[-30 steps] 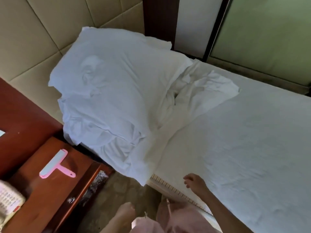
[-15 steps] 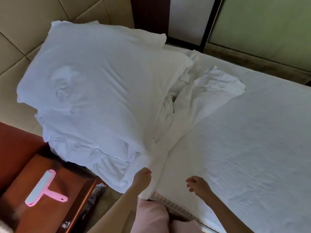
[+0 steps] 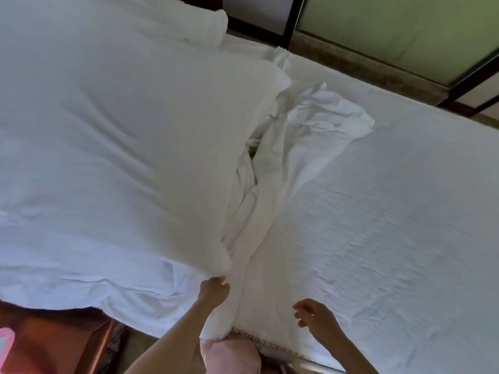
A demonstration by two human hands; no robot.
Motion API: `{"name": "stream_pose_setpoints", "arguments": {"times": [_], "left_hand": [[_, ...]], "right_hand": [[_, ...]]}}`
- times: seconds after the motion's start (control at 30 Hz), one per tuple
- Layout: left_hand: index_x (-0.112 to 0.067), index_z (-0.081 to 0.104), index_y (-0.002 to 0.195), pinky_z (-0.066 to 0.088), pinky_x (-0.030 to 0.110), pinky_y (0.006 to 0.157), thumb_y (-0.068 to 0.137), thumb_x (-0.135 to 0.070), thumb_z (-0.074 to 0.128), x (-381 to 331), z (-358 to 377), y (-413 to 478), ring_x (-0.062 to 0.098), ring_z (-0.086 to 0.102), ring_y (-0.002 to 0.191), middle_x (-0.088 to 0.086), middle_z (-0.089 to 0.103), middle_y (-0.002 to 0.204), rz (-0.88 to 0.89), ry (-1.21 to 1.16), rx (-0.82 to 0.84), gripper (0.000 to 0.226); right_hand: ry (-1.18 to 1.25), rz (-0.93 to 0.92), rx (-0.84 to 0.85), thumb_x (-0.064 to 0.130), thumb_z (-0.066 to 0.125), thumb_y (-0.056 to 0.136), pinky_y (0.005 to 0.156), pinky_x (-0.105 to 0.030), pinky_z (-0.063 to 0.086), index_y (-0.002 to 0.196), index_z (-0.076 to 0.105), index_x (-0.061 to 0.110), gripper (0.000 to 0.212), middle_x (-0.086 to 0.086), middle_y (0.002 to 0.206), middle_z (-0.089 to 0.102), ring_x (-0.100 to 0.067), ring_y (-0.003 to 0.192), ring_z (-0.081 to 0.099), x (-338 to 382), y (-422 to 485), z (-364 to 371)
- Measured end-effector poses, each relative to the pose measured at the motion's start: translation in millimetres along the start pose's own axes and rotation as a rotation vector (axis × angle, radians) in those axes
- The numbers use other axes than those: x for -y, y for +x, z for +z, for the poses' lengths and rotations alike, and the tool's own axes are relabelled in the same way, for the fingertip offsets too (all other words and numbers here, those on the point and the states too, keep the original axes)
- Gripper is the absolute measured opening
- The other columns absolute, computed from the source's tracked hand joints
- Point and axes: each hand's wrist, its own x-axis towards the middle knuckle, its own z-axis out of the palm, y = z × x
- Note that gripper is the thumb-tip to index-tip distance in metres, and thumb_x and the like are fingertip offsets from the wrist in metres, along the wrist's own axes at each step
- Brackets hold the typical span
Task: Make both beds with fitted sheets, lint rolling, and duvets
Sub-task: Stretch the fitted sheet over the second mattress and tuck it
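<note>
Two bare hands low in view, at the near side of the bed (image 3: 391,225). Up from the bottom edge, the left hand (image 3: 213,288), fingers curled into the lower right corner of a big white pillow (image 3: 121,157) and gripping the cloth there. Further right, the right hand (image 3: 313,313), over the white covering just inside the bed's near edge, fingers loosely bent, thumb apart, nothing held. Touching the cloth or just above it: cannot tell.

Filling the left half of the view, the pillow, lying at the head end with its lower edge hanging out past the side of the bed. Behind it at the top, a second pillow (image 3: 194,25), only a rounded corner showing.

Between the big pillow and the open stretch of bed, a loose white sheet (image 3: 310,130). Crumpled at its far end and gathered into a long twisted band. Band running from the middle of the bed down to the near edge, passing right beside the left hand and drooping over the side. To the right, the remainder of the bed under white cloth, flat but finely wrinkled. Striped mattress trim (image 3: 270,346) visible low down, between the two forearms.

Under the pillow's overhang at lower left, a reddish-brown wooden counter (image 3: 59,344), blurred. At its far left, cut off by the frame, something pink (image 3: 5,346), too blurred to name. Pink clothing (image 3: 232,357) at bottom centre. Beyond the bed at upper right, a green panel (image 3: 391,31) in a dark frame.
</note>
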Motion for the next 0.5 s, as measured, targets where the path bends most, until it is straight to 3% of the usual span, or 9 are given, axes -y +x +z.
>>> {"name": "stream_pose_setpoints", "arguments": {"times": [0.1,0.17,0.23,0.3,0.33,0.4,0.5], "left_hand": [[-0.007,0.065,0.084,0.043,0.028,0.079,0.094,-0.028,0.049,-3,-1,3,0.026,0.06,0.095,0.01,0.066,0.09,0.046,-0.052,-0.001,0.028],[-0.016,0.048,0.062,0.037,0.027,0.063,0.084,-0.035,0.065,-2,-1,-1,0.017,0.052,0.068,-0.001,0.052,0.063,0.084,-0.095,-0.005,0.034],[-0.018,0.05,0.076,0.036,0.021,0.059,0.078,-0.036,0.073,-1,-2,-10,0.013,0.05,0.068,-0.003,0.053,0.071,0.123,-0.133,0.056,0.029],[-0.024,0.053,0.101,0.037,0.012,0.06,0.082,-0.031,0.069,-1,-3,-20,0.01,0.053,0.076,-0.006,0.058,0.083,0.196,-0.107,0.099,0.025],[-0.024,0.056,0.104,0.035,0.008,0.059,0.086,-0.027,0.065,-1,-2,-24,0.009,0.052,0.075,-0.009,0.057,0.08,0.245,-0.077,0.105,0.02],[-0.022,0.064,0.095,0.034,0.005,0.06,0.089,-0.019,0.058,-7,-2,-35,0.002,0.048,0.07,-0.017,0.052,0.073,0.342,-0.025,0.144,0.009],[-0.02,0.074,0.091,0.03,0.004,0.081,0.087,-0.018,0.061,-24,7,-49,-0.001,0.047,0.091,-0.021,0.053,0.083,0.459,0.074,0.248,0.014]], "right_hand": [[0.002,0.017,0.019,0.005,0.051,0.092,0.058,-0.008,0.043,0.082,0.06,0.023,0.023,0.0,0.083,0.067,-0.011,0.068,0.062,4,6,3],[0.004,0.023,0.023,0.007,0.049,0.092,0.06,-0.01,0.044,0.084,0.06,0.024,0.022,0.002,0.083,0.067,-0.011,0.07,0.062,10,8,7],[0.012,0.018,0.03,0.008,0.048,0.092,0.059,-0.011,0.044,0.083,0.059,0.025,0.023,0.004,0.082,0.066,-0.011,0.071,0.062,19,9,12],[0.024,-0.001,0.038,0.007,0.048,0.091,0.059,-0.008,0.043,0.084,0.06,0.024,0.022,0.002,0.085,0.065,-0.011,0.071,0.061,31,9,15],[0.031,-0.014,0.041,0.007,0.048,0.091,0.058,-0.007,0.043,0.087,0.06,0.022,0.02,0.0,0.087,0.065,-0.011,0.072,0.061,37,9,17],[0.045,-0.043,0.052,0.008,0.049,0.091,0.056,-0.007,0.042,0.093,0.062,0.019,0.017,0.0,0.091,0.065,-0.011,0.074,0.061,51,8,18],[0.035,-0.1,0.071,0.008,0.047,0.092,0.06,-0.008,0.044,0.097,0.061,0.018,0.018,0.003,0.089,0.065,-0.009,0.074,0.062,69,9,19]]}}
